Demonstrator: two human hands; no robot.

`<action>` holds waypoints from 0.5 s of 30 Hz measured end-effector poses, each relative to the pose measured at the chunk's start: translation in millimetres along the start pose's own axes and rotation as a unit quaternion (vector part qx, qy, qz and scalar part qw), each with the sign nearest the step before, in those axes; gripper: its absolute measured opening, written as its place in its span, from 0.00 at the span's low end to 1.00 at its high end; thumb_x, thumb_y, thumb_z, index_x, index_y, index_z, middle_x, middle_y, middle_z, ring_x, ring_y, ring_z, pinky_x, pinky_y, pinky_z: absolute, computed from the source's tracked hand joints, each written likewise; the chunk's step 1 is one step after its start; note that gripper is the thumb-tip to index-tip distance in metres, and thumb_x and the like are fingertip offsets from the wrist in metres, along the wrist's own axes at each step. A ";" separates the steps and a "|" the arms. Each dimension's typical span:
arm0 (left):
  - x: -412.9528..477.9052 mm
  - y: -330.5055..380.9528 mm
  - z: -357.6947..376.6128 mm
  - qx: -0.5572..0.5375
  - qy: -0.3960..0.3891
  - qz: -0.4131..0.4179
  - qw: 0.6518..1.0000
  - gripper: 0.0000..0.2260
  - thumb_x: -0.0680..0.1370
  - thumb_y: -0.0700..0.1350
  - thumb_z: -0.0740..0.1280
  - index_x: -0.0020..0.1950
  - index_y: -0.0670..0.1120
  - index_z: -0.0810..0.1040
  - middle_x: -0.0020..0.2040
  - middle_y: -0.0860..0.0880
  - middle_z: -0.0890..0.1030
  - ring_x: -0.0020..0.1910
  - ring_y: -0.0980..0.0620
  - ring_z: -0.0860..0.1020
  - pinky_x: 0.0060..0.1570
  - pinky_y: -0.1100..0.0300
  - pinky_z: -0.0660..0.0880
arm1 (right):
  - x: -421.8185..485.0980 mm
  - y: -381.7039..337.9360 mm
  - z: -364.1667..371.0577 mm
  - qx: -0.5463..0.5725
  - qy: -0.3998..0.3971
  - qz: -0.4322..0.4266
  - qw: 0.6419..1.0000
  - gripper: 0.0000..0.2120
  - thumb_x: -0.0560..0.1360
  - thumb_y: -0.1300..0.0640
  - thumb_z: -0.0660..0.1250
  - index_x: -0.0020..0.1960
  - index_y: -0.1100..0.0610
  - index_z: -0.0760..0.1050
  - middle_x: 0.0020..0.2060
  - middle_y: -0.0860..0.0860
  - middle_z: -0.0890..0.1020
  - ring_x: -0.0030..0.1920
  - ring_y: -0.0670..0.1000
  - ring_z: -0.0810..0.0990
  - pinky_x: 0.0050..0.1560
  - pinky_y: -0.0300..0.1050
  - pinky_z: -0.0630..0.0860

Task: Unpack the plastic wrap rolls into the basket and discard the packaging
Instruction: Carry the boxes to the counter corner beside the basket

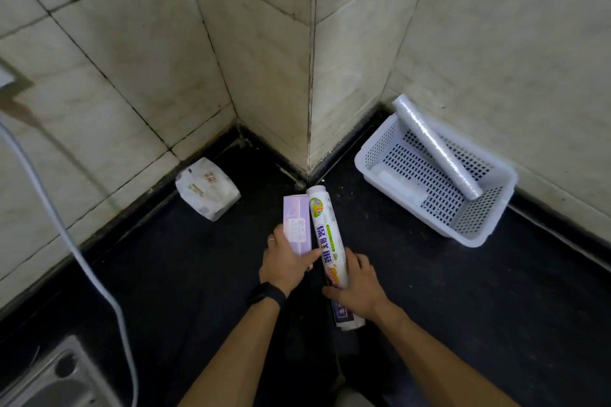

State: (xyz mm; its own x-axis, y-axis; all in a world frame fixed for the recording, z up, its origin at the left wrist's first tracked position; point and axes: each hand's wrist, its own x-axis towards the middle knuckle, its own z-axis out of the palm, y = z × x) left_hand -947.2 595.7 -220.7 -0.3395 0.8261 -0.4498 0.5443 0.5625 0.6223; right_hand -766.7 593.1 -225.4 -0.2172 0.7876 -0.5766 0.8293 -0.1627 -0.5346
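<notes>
A packaged plastic wrap roll (322, 228) with a printed green and white label lies on the dark counter, pointing toward the wall corner. My right hand (355, 287) grips its near end. My left hand (286, 263) rests on a purple box (296, 223) lying just left of the roll, thumb touching the roll. At the right stands a white perforated basket (370, 155) with one bare plastic wrap roll (433, 145) leaning across it, its far end over the rim.
A white printed bag (208, 188) sits against the left wall. A steel sink (56, 377) is at the lower left, with a grey hose (82, 261) running down past it. Tiled walls form a protruding corner (310, 76) behind the counter.
</notes>
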 end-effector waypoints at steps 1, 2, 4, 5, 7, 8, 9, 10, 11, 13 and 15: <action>-0.2 -0.1 -1.1 -0.003 -0.005 0.000 1.000 0.44 0.63 0.66 0.74 0.72 0.51 0.58 0.65 0.45 0.69 0.60 0.43 0.73 0.56 0.44 0.76 | -2.4 -0.3 -1.7 0.004 -0.005 0.005 1.000 0.53 0.68 0.41 0.74 0.80 0.56 0.47 0.71 0.54 0.61 0.69 0.56 0.63 0.68 0.49 0.65; -1.1 0.8 -3.1 -0.003 -0.011 0.000 1.000 0.46 0.64 0.66 0.74 0.73 0.50 0.56 0.66 0.45 0.68 0.62 0.42 0.73 0.57 0.45 0.75 | -4.9 -1.2 -2.3 0.014 -0.009 0.013 1.000 0.54 0.68 0.41 0.74 0.81 0.57 0.45 0.71 0.54 0.60 0.71 0.56 0.62 0.69 0.49 0.64; -5.0 2.8 -6.8 0.010 -0.028 0.002 1.000 0.50 0.65 0.68 0.72 0.77 0.51 0.49 0.70 0.43 0.67 0.66 0.42 0.71 0.61 0.46 0.73 | -12.3 -2.6 -4.8 0.049 -0.015 0.028 0.998 0.54 0.68 0.42 0.74 0.81 0.56 0.45 0.72 0.55 0.62 0.72 0.56 0.63 0.71 0.49 0.65; -9.0 4.3 -9.1 0.019 -0.035 0.006 0.999 0.51 0.66 0.70 0.70 0.78 0.53 0.45 0.72 0.43 0.65 0.68 0.41 0.69 0.62 0.46 0.72 | -17.4 -1.8 -7.4 0.066 -0.015 0.033 0.997 0.54 0.67 0.42 0.74 0.81 0.55 0.46 0.73 0.55 0.63 0.72 0.55 0.64 0.71 0.49 0.65; -19.1 9.1 -13.1 0.060 -0.033 0.020 0.997 0.48 0.67 0.73 0.65 0.78 0.58 0.43 0.76 0.43 0.60 0.71 0.40 0.65 0.65 0.44 0.69 | -32.9 2.5 -17.1 0.086 -0.014 0.037 0.996 0.50 0.68 0.42 0.72 0.81 0.53 0.49 0.75 0.54 0.64 0.73 0.54 0.66 0.72 0.47 0.65; -24.9 13.2 -14.7 0.101 -0.028 0.031 0.994 0.46 0.69 0.74 0.62 0.78 0.58 0.44 0.78 0.43 0.56 0.73 0.39 0.62 0.68 0.44 0.66 | -43.9 6.3 -23.7 0.098 -0.012 0.037 0.994 0.48 0.70 0.43 0.71 0.81 0.52 0.50 0.76 0.53 0.64 0.74 0.52 0.66 0.72 0.44 0.64; -31.7 18.1 -15.0 0.147 -0.020 0.053 0.987 0.45 0.69 0.75 0.59 0.78 0.57 0.45 0.79 0.43 0.54 0.74 0.39 0.59 0.70 0.44 0.63 | -56.5 12.1 -30.4 0.113 -0.007 0.035 0.993 0.45 0.71 0.44 0.71 0.81 0.51 0.51 0.76 0.52 0.64 0.74 0.50 0.66 0.72 0.41 0.63; -38.6 24.3 -14.1 0.189 -0.010 0.084 0.978 0.44 0.70 0.75 0.57 0.79 0.56 0.47 0.79 0.43 0.53 0.75 0.40 0.58 0.72 0.45 0.61 | -70.3 20.0 -37.5 0.130 0.004 0.031 0.991 0.44 0.72 0.44 0.71 0.81 0.49 0.52 0.76 0.50 0.65 0.74 0.49 0.66 0.72 0.39 0.63; -45.2 31.5 -10.8 0.219 -0.004 0.119 0.969 0.44 0.70 0.76 0.56 0.79 0.56 0.48 0.80 0.44 0.54 0.76 0.41 0.57 0.73 0.45 0.59 | -85.2 29.0 -45.3 0.141 0.020 0.028 0.989 0.43 0.73 0.44 0.71 0.81 0.48 0.53 0.76 0.50 0.66 0.74 0.48 0.67 0.71 0.38 0.63; -62.0 50.1 2.2 0.262 -0.008 0.181 0.948 0.42 0.70 0.76 0.54 0.79 0.59 0.48 0.80 0.45 0.54 0.77 0.43 0.54 0.74 0.45 0.56 | -119.4 52.0 -61.5 0.148 0.075 0.027 0.986 0.41 0.73 0.43 0.70 0.80 0.45 0.54 0.74 0.49 0.69 0.72 0.47 0.69 0.71 0.39 0.65; -84.9 73.2 25.1 0.300 -0.024 0.239 0.923 0.41 0.70 0.77 0.51 0.79 0.61 0.47 0.80 0.46 0.54 0.78 0.43 0.53 0.74 0.44 0.54 | -160.3 81.1 -76.9 0.161 0.134 0.034 0.977 0.38 0.74 0.42 0.69 0.79 0.43 0.55 0.73 0.47 0.70 0.73 0.46 0.68 0.72 0.41 0.65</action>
State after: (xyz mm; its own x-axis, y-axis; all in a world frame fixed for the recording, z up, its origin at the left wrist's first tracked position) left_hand -859.3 565.9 -153.0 0.0764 0.9646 -0.2522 0.9547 0.0022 0.2977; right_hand -625.0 499.3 -128.8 0.0120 0.8890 -0.4577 0.6223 -0.3649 -0.6925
